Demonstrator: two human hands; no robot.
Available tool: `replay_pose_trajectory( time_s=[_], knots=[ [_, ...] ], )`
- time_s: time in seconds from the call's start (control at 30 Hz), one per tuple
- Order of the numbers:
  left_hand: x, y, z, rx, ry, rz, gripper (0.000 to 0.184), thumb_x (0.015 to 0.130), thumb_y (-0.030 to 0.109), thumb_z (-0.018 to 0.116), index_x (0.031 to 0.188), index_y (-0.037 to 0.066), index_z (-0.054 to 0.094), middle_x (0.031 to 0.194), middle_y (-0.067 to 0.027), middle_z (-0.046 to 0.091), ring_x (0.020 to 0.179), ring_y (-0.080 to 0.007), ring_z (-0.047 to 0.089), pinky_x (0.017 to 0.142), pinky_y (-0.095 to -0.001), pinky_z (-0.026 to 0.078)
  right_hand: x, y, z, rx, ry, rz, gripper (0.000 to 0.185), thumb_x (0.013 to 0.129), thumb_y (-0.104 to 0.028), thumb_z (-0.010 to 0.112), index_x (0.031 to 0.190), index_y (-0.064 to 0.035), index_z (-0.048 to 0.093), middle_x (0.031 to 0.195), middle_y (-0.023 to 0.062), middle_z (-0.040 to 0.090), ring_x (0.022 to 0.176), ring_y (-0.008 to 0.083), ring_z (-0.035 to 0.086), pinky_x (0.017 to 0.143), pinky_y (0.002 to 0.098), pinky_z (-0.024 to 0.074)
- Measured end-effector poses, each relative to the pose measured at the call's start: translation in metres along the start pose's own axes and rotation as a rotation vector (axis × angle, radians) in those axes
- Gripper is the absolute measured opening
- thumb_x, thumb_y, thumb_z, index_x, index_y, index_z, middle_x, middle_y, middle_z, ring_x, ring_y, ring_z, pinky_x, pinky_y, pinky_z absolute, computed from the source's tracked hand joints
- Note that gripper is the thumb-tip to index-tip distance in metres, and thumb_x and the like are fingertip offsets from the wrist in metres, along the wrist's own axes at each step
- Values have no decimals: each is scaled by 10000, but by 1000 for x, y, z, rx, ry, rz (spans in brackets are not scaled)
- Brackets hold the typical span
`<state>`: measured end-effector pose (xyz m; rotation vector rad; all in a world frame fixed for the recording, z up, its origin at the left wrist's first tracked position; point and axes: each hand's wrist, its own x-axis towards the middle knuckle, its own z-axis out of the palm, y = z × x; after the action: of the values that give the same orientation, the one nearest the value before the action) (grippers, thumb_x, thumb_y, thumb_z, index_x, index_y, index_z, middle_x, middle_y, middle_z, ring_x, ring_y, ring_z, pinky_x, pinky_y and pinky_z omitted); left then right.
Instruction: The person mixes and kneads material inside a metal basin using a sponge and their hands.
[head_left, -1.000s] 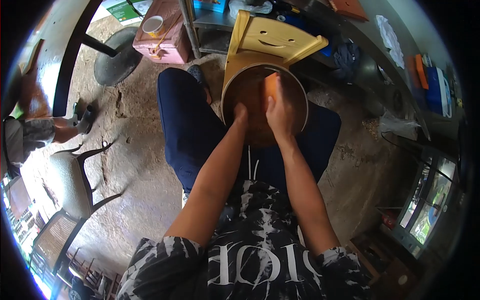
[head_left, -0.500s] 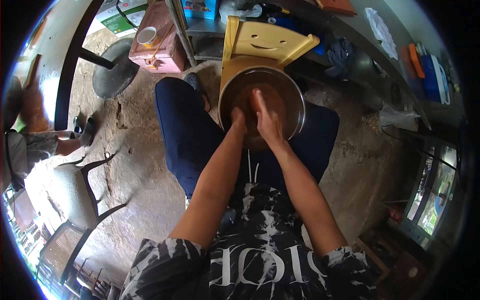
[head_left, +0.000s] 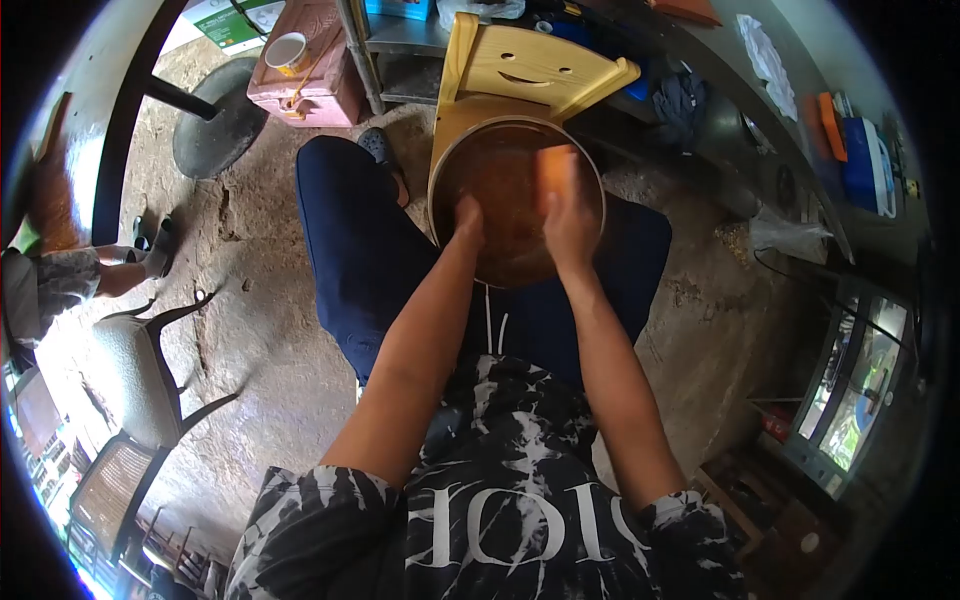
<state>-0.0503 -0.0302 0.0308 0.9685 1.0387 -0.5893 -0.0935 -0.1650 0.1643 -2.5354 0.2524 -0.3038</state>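
Note:
A round metal pot (head_left: pixel 432 205) with brownish contents sits on a yellow wooden chair (head_left: pixel 515 65) with a smiling face cut in its backrest, between my knees. Inside the pot, at its right side, my right hand (head_left: pixel 571 228) is closed on an orange block (head_left: pixel 556 172), slightly blurred by motion. My left hand (head_left: pixel 468 219) reaches into the left side of the pot. Its fingers are hidden in the dim, brownish interior, so what it touches does not show.
A pink box (head_left: pixel 318 95) with a white cup (head_left: pixel 287 52) stands at the upper left beside a metal shelf (head_left: pixel 405 40). A white chair (head_left: pixel 140 380) is on the left, near another person's legs (head_left: pixel 120 275). A glass-fronted cabinet (head_left: pixel 850 385) stands at right.
The orange block and my right hand rise from low in the pot, moving up and right. My left hand stays at the pot's left side. The whole view shifts slightly.

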Motion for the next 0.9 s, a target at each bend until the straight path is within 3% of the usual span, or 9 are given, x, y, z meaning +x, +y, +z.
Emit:
replay_pose_trajectory(
  time_s=[0.07,0.13,0.2,0.33,0.4,0.53,0.6,0.77,0.9],
  knots=[
    [8,-10,-6,-24,-99,23,661,1047,475,300,1514,16,396,1514,-173,464,1359,-353,474,1102,-474,399,-8,18,17,-87,-131,-263,748,933,-82,600,1587,-152,243,1477,212,491,1214,425,580,966,490,512],
    [28,-10,-3,-70,-190,56,639,1046,446,306,1505,13,410,1505,-175,475,1349,-354,485,1088,-478,414,5,0,2,-115,-277,-145,744,929,-69,599,1583,-139,251,1486,208,484,1272,415,542,1015,460,491],
    [41,-12,-5,77,-46,-20,660,1041,488,270,1526,54,378,1538,-158,431,1364,-372,470,1096,-542,415,6,-14,-2,-53,9,-163,740,926,-58,599,1580,-131,262,1493,201,481,1287,402,537,1029,448,484],
    [2,-6,-3,85,-64,-19,666,1046,502,255,1528,56,369,1528,-155,441,1364,-359,471,1084,-539,426,-5,8,19,-140,-196,-231,679,932,-67,597,1553,-87,324,1487,199,490,1280,391,551,1025,442,483],
    [24,-11,-8,-13,-212,-47,667,1046,519,281,1528,67,372,1512,-151,457,1349,-359,484,1060,-537,441,0,4,13,-79,-146,-258,679,932,-70,598,1553,-86,322,1484,201,491,1280,408,544,1027,453,482],
    [46,-12,-20,43,-85,-14,685,1041,545,304,1524,66,382,1507,-157,462,1337,-351,495,1066,-514,435,12,-8,5,17,63,-134,700,942,-101,592,1571,-120,287,1447,220,516,1215,439,573,987,503,494],
    [22,-17,-27,44,-110,1,687,1040,552,302,1523,71,387,1516,-149,455,1350,-338,481,1085,-495,416,2,7,6,-145,-349,30,726,944,-80,573,1587,-154,246,1477,171,508,1127,410,636,876,476,555],
    [17,-1,1,4,-128,12,673,1037,545,305,1520,86,402,1527,-130,449,1368,-312,460,1112,-464,389,10,-10,-4,-126,182,-270,760,950,-125,596,1599,-204,208,1332,260,590,911,478,673,764,534,541],
    [19,-12,-2,70,-34,46,636,1036,494,295,1512,91,422,1510,-130,473,1339,-321,491,1104,-468,399,-3,6,15,-106,-235,-29,666,941,-126,602,1548,-81,331,1382,248,562,1117,468,621,920,498,527]
  ],
)
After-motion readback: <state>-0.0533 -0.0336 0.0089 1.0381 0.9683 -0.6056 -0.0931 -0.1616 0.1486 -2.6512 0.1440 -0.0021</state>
